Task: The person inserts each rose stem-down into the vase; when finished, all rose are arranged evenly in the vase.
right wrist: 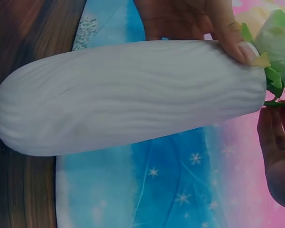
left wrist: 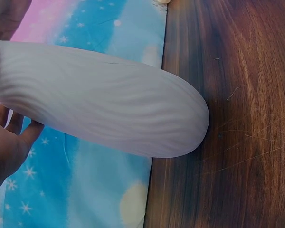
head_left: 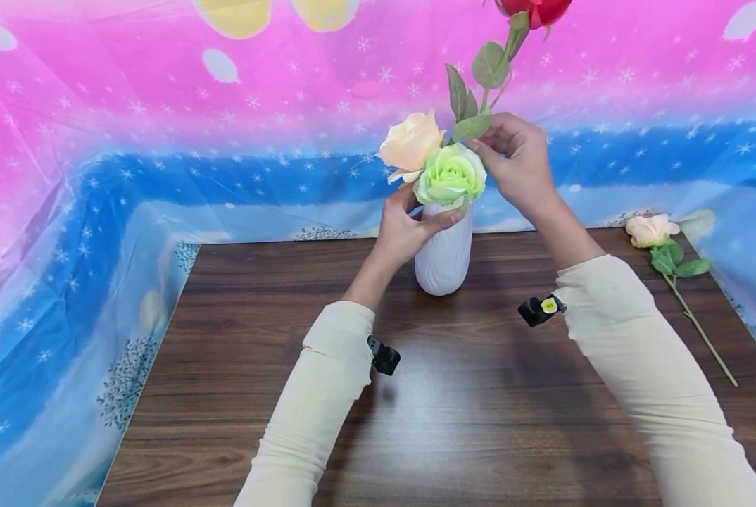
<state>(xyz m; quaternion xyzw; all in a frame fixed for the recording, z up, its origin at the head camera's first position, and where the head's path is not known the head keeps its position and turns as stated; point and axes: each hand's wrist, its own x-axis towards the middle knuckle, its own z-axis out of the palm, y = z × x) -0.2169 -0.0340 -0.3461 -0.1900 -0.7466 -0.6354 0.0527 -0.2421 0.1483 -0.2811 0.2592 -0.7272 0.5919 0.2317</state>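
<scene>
A white ribbed vase [head_left: 443, 253] stands on the table near its far edge. My left hand [head_left: 398, 229] grips it just below the rim, thumb across the front, as the right wrist view also shows. A green rose [head_left: 452, 174] and a peach rose [head_left: 410, 144] sit at the vase's mouth. Behind them rises a red rose [head_left: 536, 8], partly cut off by the top of the head view. My right hand [head_left: 522, 162] pinches its stem beside the mouth; in the right wrist view those fingers [right wrist: 275, 128] are right at the rim on a green stem.
A pale peach rose [head_left: 652, 230] with a long green stem lies at the table's right side. The dark wooden table [head_left: 454, 415] ends at a printed pink and blue cloth [head_left: 276, 183] hanging behind and to the left. A small black camera sits on each cream sleeve.
</scene>
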